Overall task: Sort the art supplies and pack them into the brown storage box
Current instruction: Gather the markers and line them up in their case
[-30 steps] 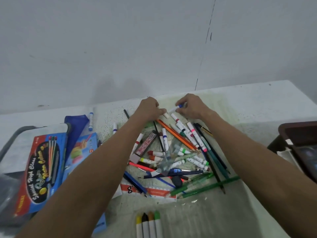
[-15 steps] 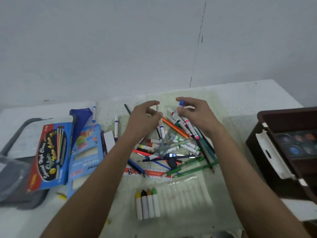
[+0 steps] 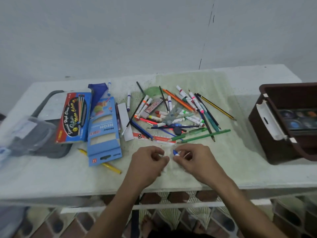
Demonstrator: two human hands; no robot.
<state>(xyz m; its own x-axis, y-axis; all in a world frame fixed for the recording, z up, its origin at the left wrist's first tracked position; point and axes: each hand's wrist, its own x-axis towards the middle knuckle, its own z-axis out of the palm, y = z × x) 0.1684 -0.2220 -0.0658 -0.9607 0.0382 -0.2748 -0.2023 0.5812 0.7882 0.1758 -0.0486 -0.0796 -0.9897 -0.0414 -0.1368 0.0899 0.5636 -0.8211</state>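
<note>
My right hand (image 3: 195, 162) pinches a blue-capped marker (image 3: 175, 152) just above the table's front middle. Close to its left, my left hand (image 3: 147, 162) has its fingers curled in a pinch on a thin white marker that the fingers mostly hide. Behind the hands lies a loose pile of markers, pencils and pens (image 3: 171, 115) on a green-stained mat. The brown storage box (image 3: 257, 121) stands open at the right edge, with a paint palette (image 3: 298, 117) inside it.
Two blue cardboard packs lie left of the pile: a colour pencil box (image 3: 73, 117) and a neon pack (image 3: 103, 131). A grey lid and clear bag (image 3: 39, 134) sit far left. A yellow pencil (image 3: 109, 167) and a ruler (image 3: 154, 137) lie nearby.
Both hands lifted from the pile's far side and drew back toward the table's front edge, each carrying a marker. The view tilted down and the box came more into sight.
</note>
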